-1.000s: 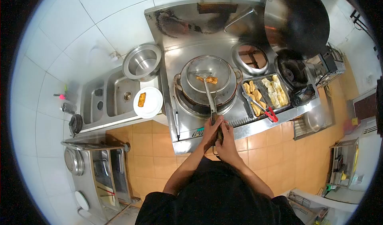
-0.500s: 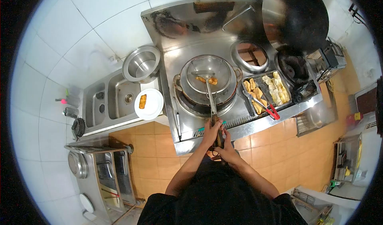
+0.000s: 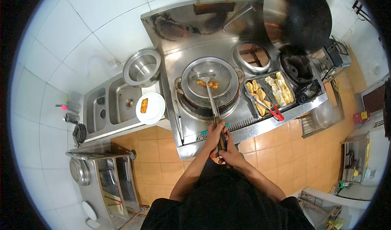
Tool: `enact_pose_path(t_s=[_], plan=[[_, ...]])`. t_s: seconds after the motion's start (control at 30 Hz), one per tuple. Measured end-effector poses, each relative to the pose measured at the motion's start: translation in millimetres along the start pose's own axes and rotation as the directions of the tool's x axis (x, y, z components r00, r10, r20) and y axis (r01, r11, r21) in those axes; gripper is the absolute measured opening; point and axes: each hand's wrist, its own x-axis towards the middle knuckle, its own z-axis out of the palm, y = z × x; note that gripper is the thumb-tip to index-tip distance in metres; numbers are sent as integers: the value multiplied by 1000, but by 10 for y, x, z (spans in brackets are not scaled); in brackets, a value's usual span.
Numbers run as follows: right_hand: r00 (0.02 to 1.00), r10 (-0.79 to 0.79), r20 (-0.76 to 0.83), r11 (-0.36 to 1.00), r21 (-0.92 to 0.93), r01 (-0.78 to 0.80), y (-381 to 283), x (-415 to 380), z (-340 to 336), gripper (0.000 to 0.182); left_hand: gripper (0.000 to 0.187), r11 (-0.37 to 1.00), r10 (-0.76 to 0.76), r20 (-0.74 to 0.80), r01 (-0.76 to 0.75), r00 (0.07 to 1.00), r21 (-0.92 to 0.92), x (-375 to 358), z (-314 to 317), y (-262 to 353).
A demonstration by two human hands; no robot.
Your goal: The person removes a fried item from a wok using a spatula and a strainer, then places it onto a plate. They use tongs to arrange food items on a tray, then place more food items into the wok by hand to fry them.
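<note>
A round wire-mesh strainer (image 3: 194,90) rests over a two-handled wok (image 3: 241,74) on the burner. Inside the strainer lies a browned fried roll (image 3: 212,84), with the metal head of a spatula (image 3: 203,74) against it. Both long handles run back together to my hands and overlap. My left hand (image 3: 213,137) is closed around the handles farther forward, seemingly on the strainer's. Closer to my body, my right hand (image 3: 232,153) is closed at the handle ends, seemingly on the spatula's. The overlap partly hides which hand holds which handle.
At right sits a tray (image 3: 294,101) of browned and pale rolls, with red-handled tongs (image 3: 277,114) across it. A white plate (image 3: 158,115) with one fried roll stands at left, beside a steel pot (image 3: 131,73) and sinks (image 3: 118,97). A thin rod (image 3: 180,126) lies near the stove edge.
The view has shifted slightly. Both hands keep their grip, and the spatula stays against the roll in the strainer.
</note>
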Motion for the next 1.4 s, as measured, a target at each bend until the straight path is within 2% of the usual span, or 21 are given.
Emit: enact_pose_path(t_s=[0.07, 0.2, 0.27, 0.3, 0.33, 0.37, 0.4, 0.43, 0.5, 0.57, 0.63, 0.7, 0.77, 0.8, 0.83, 0.87, 0.9, 0.97, 1.07, 1.2, 1.4], plan=[[995, 98, -23, 986, 140, -94, 4, -8, 21, 88, 21, 999, -35, 38, 35, 999, 0, 0, -64, -10], [987, 113, -118, 975, 205, -87, 443, 78, 11, 84, 22, 996, -87, 65, 86, 994, 6, -72, 12, 128], [978, -107, -177, 991, -100, 90, 794, 140, 6, 80, 24, 992, -127, 26, 127, 992, 3, -113, 38, 155], [973, -105, -204, 991, -97, 87, 626, 79, 19, 80, 24, 985, -172, -13, 172, 985, 9, -141, 95, 225], [986, -1, -167, 1000, -7, -1, 276, -19, 52, 76, 23, 978, -209, -65, 208, 976, -21, -131, 89, 198], [988, 103, -118, 992, 85, -93, 90, -69, 84, 72, 22, 961, -208, 24, 209, 978, -183, -96, 52, 128], [981, -16, -191, 994, -112, -6, 110, -65, 110, 70, 20, 964, -205, -6, 201, 979, -172, -100, 92, 145], [978, -6, -210, 995, -103, -16, 251, -25, 120, 70, 19, 968, -202, -38, 193, 979, -160, -120, 141, 171], [899, -411, -150, 891, -276, 361, 540, 113, 68, 71, 15, 979, -193, -59, 189, 979, -77, -109, 193, 155], [916, -382, -124, 895, -298, 333, 643, 68, -127, 77, 16, 991, -132, -137, 134, 982, 9, -132, 226, 102], [987, -6, 158, 999, 33, 1, 336, -54, -493, 86, 15, 980, -199, -159, 191, 967, -63, -135, 274, 131], [989, 47, 139, 999, 6, -48, 385, -35, -933, 88, 15, 981, -194, -201, 190, 960, -37, -136, 280, 118], [998, -24, -55, 920, -391, 1, 497, 45, -1518, 80, 16, 989, -144, -171, 144, 975, -8, -187, 379, 180], [999, -29, -36, 917, -398, 12, 499, 70, -1809, 80, 16, 988, -151, -195, 155, 969, 5, -198, 427, 201], [970, -188, -153, 700, -714, 23, 497, 85, -2090, 78, 16, 986, -160, -219, 168, 962, 20, -231, 487, 208], [905, -378, -197, 387, -921, -39, 494, 87, -2365, 76, 16, 987, -149, -231, 157, 962, 18, -283, 571, 196], [884, -399, -243, 291, -948, -130, 499, 143, -2626, 77, 16, 988, -136, -251, 149, 958, 30, -304, 653, 183], [873, -378, -306, 326, -927, -184, 554, 219, -3126, 78, 16, 989, -121, -293, 142, 948, 51, -313, 799, 88], [908, -321, -270, 318, -933, -165, 750, 324, -3608, 82, 16, 990, -86, -312, 116, 946, 79, -296, 903, -115], [944, -273, -184, 407, -911, -60, 804, 446, -3803, 90, 15, 998, -62, -365, 51, 929, -42, -286, 1164, -255], [984, -175, -37, 374, -927, 32, 798, 490, -3878, 93, 15, 1000, -10, -471, 2, 882, -17, -320, 1378, -390]])
